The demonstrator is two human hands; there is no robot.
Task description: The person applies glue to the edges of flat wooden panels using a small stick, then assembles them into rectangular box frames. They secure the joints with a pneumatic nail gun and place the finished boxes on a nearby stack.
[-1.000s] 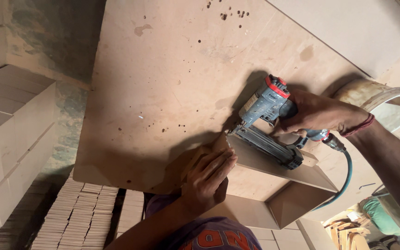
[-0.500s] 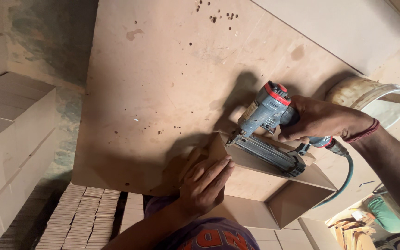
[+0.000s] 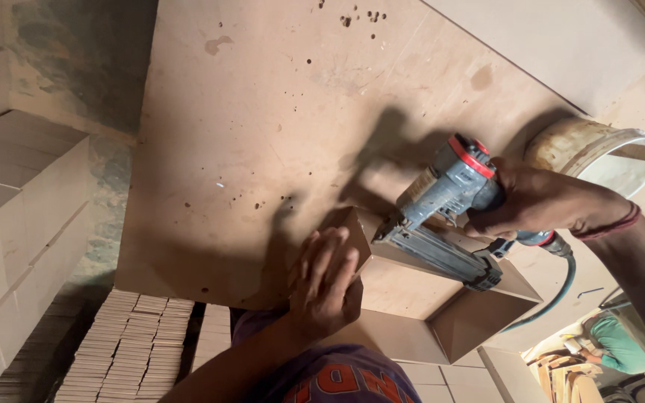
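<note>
The left hand (image 3: 326,280) lies flat, fingers spread, on the near corner of the open wooden box (image 3: 442,298) at the board's (image 3: 263,149) near edge, steadying it while the right hand (image 3: 543,205), fingers wrapped, presses the nail gun (image 3: 442,216) against that corner.

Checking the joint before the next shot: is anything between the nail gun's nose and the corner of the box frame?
Nothing visible. The nail gun in the right hand has its nose at the box frame corner; the left hand presses the outer side, just beside it.
</note>
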